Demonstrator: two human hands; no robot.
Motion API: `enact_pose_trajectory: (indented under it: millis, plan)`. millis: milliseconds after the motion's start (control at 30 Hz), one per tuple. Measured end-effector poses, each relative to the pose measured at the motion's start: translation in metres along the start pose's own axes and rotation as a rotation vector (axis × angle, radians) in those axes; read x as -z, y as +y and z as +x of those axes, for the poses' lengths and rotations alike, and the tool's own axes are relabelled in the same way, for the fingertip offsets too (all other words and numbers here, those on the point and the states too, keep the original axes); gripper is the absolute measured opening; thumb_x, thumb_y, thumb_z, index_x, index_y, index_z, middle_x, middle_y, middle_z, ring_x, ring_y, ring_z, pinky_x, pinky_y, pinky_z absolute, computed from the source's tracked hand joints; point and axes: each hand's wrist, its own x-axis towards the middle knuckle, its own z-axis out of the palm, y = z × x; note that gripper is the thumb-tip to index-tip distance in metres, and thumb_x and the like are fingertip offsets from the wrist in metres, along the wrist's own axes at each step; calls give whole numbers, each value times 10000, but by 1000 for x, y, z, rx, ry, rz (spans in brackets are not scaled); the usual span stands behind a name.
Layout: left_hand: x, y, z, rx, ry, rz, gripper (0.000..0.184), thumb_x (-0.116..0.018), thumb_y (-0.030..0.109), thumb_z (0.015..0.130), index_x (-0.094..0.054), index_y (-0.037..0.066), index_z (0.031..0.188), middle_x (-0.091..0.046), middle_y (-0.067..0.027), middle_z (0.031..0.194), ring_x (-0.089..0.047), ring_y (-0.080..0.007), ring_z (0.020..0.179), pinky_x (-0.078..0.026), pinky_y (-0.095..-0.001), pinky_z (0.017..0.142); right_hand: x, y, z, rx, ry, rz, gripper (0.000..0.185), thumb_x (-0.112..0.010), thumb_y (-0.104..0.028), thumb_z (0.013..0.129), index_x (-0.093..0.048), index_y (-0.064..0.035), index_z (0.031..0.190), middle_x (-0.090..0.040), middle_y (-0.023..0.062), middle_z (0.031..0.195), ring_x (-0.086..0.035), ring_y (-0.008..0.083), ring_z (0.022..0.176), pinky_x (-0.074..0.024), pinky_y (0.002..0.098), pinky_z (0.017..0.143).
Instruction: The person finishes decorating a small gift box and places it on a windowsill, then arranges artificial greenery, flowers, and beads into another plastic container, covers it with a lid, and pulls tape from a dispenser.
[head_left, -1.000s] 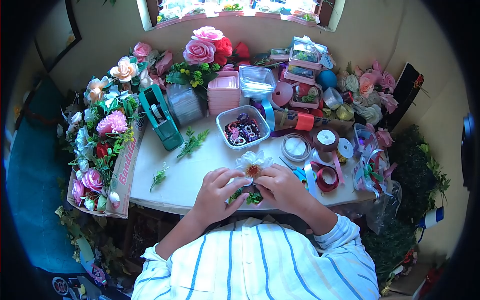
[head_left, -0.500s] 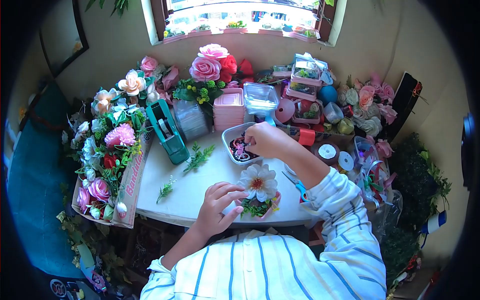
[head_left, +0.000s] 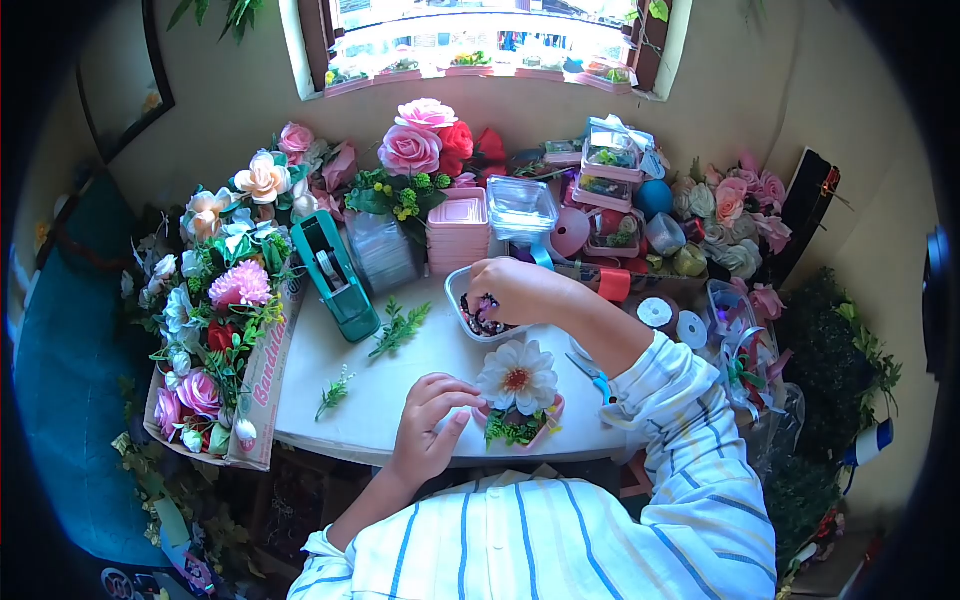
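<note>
A white artificial flower [head_left: 517,377] with an orange-brown centre sits with green foliage [head_left: 513,428] in a small pink box [head_left: 554,411] near the table's front edge. At its left side is my left hand [head_left: 430,425], fingers extended and thumb apart, fingertips by the petals and the box's edge; whether they touch is unclear. Behind the flower stands a clear plastic tub [head_left: 461,292] of dark and pink beaded pieces [head_left: 484,318]. My right hand [head_left: 515,288] reaches into it from above, its fingers bent together among the pieces. What they pinch is hidden.
Left on the white table [head_left: 330,420] stand a green tape dispenser [head_left: 335,275] and leafy sprigs [head_left: 402,328]. Blue-handled scissors [head_left: 600,385] lie right, near ribbon spools [head_left: 655,312]. Stacked pink boxes [head_left: 458,235] and clear lids [head_left: 522,208] stand behind; a flower-filled carton [head_left: 262,390] borders the left.
My right hand has moved slightly left and lower into the tub, covering more of the beaded pieces. My left hand stays beside the flower box. The view has shifted slightly.
</note>
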Motion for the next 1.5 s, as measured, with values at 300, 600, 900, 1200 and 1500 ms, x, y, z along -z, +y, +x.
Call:
enact_pose_trajectory:
  millis: [300,600,900,1200,1500]
  plan:
    - [0,3,3,3,32,-1,131,-629,144,904,-723,60,940,-702,-92,1025,-596,-272,1046,-421,-408,974,33,-43,-42,-127,399,105,165,-787,-75,776,-719,-15,913,-717,94,879,-691,209,770,-558,334,670]
    - [-5,1,5,49,25,23,104,-669,137,873,-723,72,934,-704,-83,1027,-596,-269,1055,-414,-410,985,-19,-114,-126,-111,538,167,171,-786,-40,764,-716,-12,917,-656,113,912,-683,253,793,-558,327,674]
    - [-6,2,4,40,-16,75,118,-686,137,858,-724,77,952,-701,-87,1052,-591,-273,1083,-406,-415,1002,-73,-117,-150,-1,512,-47,289,-762,-10,729,-728,-19,1016,-661,110,1054,-676,292,954,-551,371,839]
    - [-8,9,2,-108,-201,315,270,-718,262,844,-731,168,1097,-686,-10,1180,-546,-253,1189,-317,-416,1010,-68,-120,-156,-33,519,-37,298,-745,26,722,-720,-22,1015,-662,103,1046,-667,296,954,-541,383,843]
    - [-6,12,2,-155,-244,370,382,-698,336,852,-685,197,1208,-630,-7,1298,-511,-263,1235,-299,-425,1017,-70,-112,-157,-87,637,3,252,-737,62,718,-709,-16,956,-678,113,967,-674,298,910,-558,400,861]
